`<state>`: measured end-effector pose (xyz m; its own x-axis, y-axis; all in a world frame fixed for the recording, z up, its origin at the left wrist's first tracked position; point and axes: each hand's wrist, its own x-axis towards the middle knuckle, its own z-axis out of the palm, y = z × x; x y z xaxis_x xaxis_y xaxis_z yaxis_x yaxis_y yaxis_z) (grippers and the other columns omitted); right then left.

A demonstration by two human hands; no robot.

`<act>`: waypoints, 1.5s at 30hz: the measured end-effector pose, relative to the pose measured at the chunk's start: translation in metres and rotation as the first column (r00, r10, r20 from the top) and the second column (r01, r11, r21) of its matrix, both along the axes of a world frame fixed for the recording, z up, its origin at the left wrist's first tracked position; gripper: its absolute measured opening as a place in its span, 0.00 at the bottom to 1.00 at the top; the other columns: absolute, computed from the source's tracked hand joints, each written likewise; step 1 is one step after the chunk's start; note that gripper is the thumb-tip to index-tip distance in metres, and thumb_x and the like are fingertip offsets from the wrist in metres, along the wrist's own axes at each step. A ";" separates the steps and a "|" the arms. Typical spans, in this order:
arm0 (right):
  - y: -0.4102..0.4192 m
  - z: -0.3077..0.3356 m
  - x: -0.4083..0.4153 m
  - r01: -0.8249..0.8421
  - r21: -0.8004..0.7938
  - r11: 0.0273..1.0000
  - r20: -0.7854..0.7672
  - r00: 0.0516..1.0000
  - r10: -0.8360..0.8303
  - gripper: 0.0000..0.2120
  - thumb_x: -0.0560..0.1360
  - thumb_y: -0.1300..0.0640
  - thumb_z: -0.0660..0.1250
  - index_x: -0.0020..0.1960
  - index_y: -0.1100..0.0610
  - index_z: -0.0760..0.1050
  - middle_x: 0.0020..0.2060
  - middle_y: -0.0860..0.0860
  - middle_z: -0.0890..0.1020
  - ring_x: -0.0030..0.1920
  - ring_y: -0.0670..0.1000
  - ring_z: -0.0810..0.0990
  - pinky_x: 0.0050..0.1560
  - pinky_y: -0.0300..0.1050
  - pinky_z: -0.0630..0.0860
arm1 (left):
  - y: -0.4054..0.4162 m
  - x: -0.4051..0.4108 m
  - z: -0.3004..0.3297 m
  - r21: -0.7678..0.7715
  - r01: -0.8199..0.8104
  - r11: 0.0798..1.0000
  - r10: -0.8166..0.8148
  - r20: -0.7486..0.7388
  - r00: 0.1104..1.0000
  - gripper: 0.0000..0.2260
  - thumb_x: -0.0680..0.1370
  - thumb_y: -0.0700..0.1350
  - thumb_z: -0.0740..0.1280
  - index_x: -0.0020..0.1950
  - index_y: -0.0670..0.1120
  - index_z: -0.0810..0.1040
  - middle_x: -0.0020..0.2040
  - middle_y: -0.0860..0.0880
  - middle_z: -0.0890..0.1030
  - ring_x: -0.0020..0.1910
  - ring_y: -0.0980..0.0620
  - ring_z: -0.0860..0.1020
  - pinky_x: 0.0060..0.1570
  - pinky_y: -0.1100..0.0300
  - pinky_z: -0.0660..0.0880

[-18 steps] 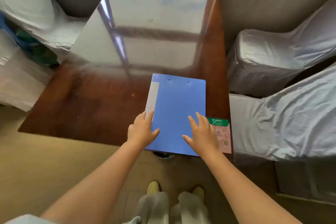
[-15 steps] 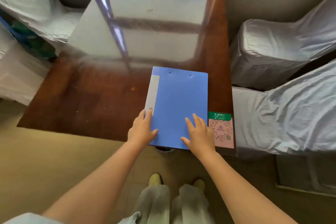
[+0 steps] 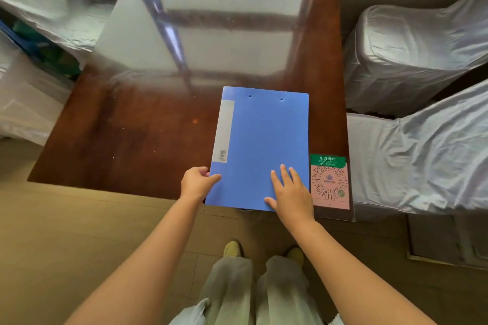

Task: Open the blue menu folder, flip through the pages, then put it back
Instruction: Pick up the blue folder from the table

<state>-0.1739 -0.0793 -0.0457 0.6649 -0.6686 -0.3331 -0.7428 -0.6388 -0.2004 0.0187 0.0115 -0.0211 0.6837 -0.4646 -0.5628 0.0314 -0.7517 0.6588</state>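
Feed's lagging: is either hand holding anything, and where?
Left hand grips the blue folder at its near-left edge; right hand lies flat on its cover.

The blue menu folder (image 3: 264,145) looks like smooth plastic with a soft, half-matt sheen; a pale paper label strip (image 3: 224,130) runs down its left side. The table (image 3: 137,126) beneath is dark reddish wood, polished glossy enough that its far half mirrors a window. Near the right edge lies a pink and green printed card (image 3: 330,182), seemingly in a clear shiny sleeve, though the view is too soft to be sure. The covered chairs (image 3: 412,45) on both sides wear pale, creased, faintly satiny cloth. The floor (image 3: 79,232) looks like matt wood planks.
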 end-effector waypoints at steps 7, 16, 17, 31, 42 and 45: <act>0.004 0.001 0.001 -0.023 0.050 0.998 0.009 1.000 0.022 0.35 0.76 0.43 0.59 0.74 0.56 0.47 0.76 0.56 0.50 0.75 0.58 0.46 0.71 0.51 0.56 | 0.029 0.007 0.016 -0.107 0.027 0.994 -0.061 -0.336 0.940 0.14 0.75 0.33 0.64 0.58 0.46 0.72 0.50 0.42 0.82 0.49 0.47 0.82 0.40 0.53 0.81; -0.035 0.053 -0.012 0.329 0.334 0.883 0.395 0.802 -0.448 0.32 0.74 0.52 0.68 0.73 0.50 0.55 0.74 0.55 0.59 0.72 0.58 0.59 0.66 0.56 0.65 | 0.047 0.026 0.059 -0.429 -0.034 0.903 -0.146 -0.380 0.913 0.14 0.78 0.35 0.62 0.59 0.51 0.77 0.50 0.49 0.86 0.52 0.48 0.82 0.44 0.57 0.81; -0.045 0.062 -0.015 0.351 0.458 0.816 0.378 0.755 -0.537 0.33 0.74 0.54 0.67 0.73 0.50 0.53 0.74 0.55 0.59 0.72 0.58 0.60 0.66 0.58 0.66 | 0.046 0.029 0.066 -0.449 -0.029 0.893 -0.158 -0.374 0.914 0.14 0.78 0.35 0.62 0.59 0.51 0.77 0.51 0.49 0.86 0.52 0.47 0.82 0.43 0.57 0.81; -0.111 0.167 -0.066 -0.124 0.741 0.660 0.652 0.370 -0.662 0.14 0.79 0.63 0.57 0.63 0.52 0.70 0.46 0.47 0.85 0.44 0.49 0.84 0.37 0.42 0.80 | -0.013 0.005 0.157 -0.434 0.601 0.671 -0.465 0.384 0.797 0.45 0.69 0.43 0.75 0.70 0.69 0.48 0.63 0.70 0.72 0.61 0.71 0.68 0.56 0.72 0.69; -0.118 0.203 -0.083 -0.194 0.698 0.689 0.712 0.292 -0.639 0.17 0.77 0.57 0.59 0.66 0.51 0.68 0.58 0.53 0.80 0.56 0.55 0.80 0.44 0.48 0.82 | -0.027 -0.025 0.159 -0.409 0.698 0.589 -0.346 0.652 0.674 0.37 0.76 0.53 0.65 0.75 0.51 0.44 0.69 0.55 0.59 0.68 0.64 0.56 0.63 0.78 0.52; -0.118 0.206 -0.085 -0.238 0.686 0.687 0.727 0.232 -0.646 0.20 0.75 0.56 0.61 0.66 0.52 0.67 0.58 0.54 0.80 0.55 0.56 0.81 0.43 0.50 0.82 | -0.029 -0.033 0.162 -0.544 0.586 0.601 -0.329 0.499 0.801 0.37 0.70 0.71 0.56 0.73 0.58 0.48 0.67 0.65 0.59 0.67 0.62 0.64 0.59 0.66 0.69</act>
<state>-0.2592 -0.1972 0.1601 0.6276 -0.7782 0.0228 0.1689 0.1075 -0.9798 -0.0148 -0.0170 0.1404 0.3438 -0.9141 0.2147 -0.4947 0.0180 0.8689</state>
